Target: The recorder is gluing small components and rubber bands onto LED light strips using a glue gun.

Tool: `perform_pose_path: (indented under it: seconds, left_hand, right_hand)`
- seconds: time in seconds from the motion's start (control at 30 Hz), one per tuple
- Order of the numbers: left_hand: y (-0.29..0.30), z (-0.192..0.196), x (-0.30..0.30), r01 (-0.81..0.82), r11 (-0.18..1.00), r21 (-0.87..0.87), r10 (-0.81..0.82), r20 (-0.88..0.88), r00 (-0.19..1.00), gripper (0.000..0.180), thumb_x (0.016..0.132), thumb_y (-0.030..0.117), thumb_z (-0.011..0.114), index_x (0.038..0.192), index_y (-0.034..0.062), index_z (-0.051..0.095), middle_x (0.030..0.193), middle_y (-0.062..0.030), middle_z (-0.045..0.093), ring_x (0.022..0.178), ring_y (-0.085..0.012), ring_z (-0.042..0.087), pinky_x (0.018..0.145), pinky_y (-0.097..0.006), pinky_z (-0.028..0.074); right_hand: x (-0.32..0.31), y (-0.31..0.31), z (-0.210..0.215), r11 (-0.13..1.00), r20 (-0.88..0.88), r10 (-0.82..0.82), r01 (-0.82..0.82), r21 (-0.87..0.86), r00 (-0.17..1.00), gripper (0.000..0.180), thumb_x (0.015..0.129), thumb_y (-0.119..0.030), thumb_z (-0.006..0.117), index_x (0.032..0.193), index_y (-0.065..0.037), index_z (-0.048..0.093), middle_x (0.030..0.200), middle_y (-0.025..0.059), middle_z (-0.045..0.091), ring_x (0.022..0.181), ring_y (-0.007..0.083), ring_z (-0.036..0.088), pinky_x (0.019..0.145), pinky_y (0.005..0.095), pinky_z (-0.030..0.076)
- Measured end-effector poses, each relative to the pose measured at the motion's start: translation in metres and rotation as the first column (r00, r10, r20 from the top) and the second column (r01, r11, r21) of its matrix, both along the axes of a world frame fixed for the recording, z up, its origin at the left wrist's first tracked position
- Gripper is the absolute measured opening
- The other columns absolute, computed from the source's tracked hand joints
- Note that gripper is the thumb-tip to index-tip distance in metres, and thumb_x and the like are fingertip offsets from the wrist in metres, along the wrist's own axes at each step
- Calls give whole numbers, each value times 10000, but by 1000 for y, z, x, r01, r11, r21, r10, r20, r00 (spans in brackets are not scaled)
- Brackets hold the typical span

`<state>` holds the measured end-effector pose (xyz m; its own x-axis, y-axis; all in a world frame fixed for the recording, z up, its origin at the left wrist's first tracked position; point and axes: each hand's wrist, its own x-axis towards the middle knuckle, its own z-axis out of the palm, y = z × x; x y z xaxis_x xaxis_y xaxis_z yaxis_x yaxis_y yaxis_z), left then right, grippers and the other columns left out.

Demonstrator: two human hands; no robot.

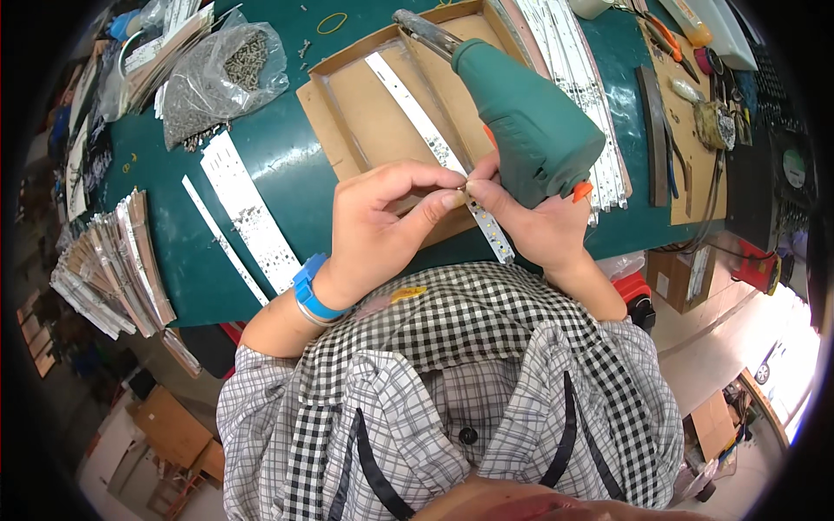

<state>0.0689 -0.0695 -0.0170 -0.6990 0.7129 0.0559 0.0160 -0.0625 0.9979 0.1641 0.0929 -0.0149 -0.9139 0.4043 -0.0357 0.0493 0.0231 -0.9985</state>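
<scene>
In the head view, the left hand (pixel 382 208) has its thumb and forefinger pinched together over a white strip (pixel 440 149), closed on a small piece (pixel 463 186) too tiny to make out. The right hand (pixel 543 227) grips a green power tool (pixel 530 117), though the tool's body hides much of that grip; its thumb tip meets the left fingertips at the same spot. The tool's metal barrel (pixel 426 31) points away from the person, toward the upper left.

The strip lies aslant across a shallow cardboard tray (pixel 352 95) — its near end, dotted with yellow squares, reaches past the tray's edge toward the person's checked apron (pixel 469 304).

The tray rests on a green counter (pixel 295 191). Left of it are a clear bag (pixel 201 102) of small screws (pixel 247 62), a group of white strips (pixel 248 213) side by side, and a narrow strip (pixel 224 239) just beside them. A bundle (pixel 113 269) of strips sits farther left. Right of the tray lies a long stack (pixel 573 82) of strips — and, well apart, orange-handled pliers (pixel 665 39).
</scene>
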Motion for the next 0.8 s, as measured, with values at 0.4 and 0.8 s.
perform_pose_path:
  seconds: [0.4,0.8]
  left_hand:
    - [11,-7,-36,-66,935,-348,14,-150,989,96,836,-28,707,931,-45,713,838,-95,729,785,-144,710,713,-250,573]
    - [18,-28,-43,-135,866,-481,-92,-419,903,112,819,23,713,921,-18,733,835,-95,747,754,-138,727,692,-237,578]
  right_hand:
    - [12,20,14,993,113,-112,114,-13,987,117,826,-8,727,936,7,689,843,30,708,767,90,644,726,245,528]
    - [35,30,2,971,62,-149,158,-181,987,400,808,68,705,1188,52,583,938,98,691,864,145,649,795,272,528]
